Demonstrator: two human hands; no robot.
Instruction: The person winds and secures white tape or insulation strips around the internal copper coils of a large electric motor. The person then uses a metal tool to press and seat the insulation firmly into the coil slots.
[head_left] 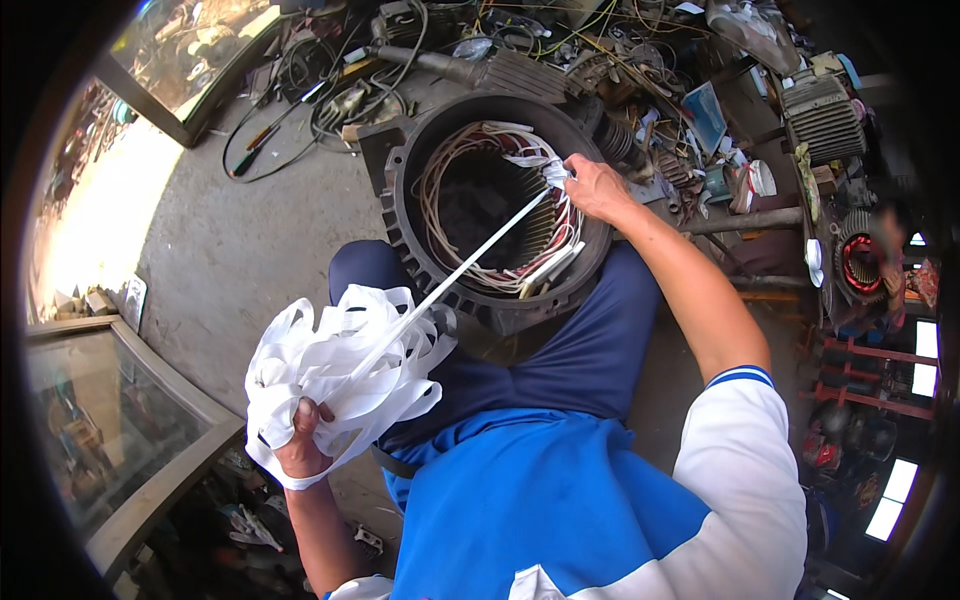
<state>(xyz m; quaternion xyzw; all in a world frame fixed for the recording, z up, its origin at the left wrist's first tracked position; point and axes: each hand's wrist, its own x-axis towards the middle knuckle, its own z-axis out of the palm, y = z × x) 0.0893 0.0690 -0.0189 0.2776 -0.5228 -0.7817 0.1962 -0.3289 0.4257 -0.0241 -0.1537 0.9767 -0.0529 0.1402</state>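
Between my knees stands a large round motor stator with its open end up, a ring of pale and reddish winding wires inside the housing. My left hand is closed around a big loose bundle of white cotton tape. One strand of the tape runs taut from the bundle up to the windings. At the upper right of the ring, my right hand pinches the tape against the wires, where a short stretch looks wrapped in white. Its fingertips are partly hidden.
A screwdriver and black cables lie on the concrete floor at the far left. Motor parts and scrap crowd the far side. A finned motor sits at right; a framed glass panel stands at left. Another person is at far right.
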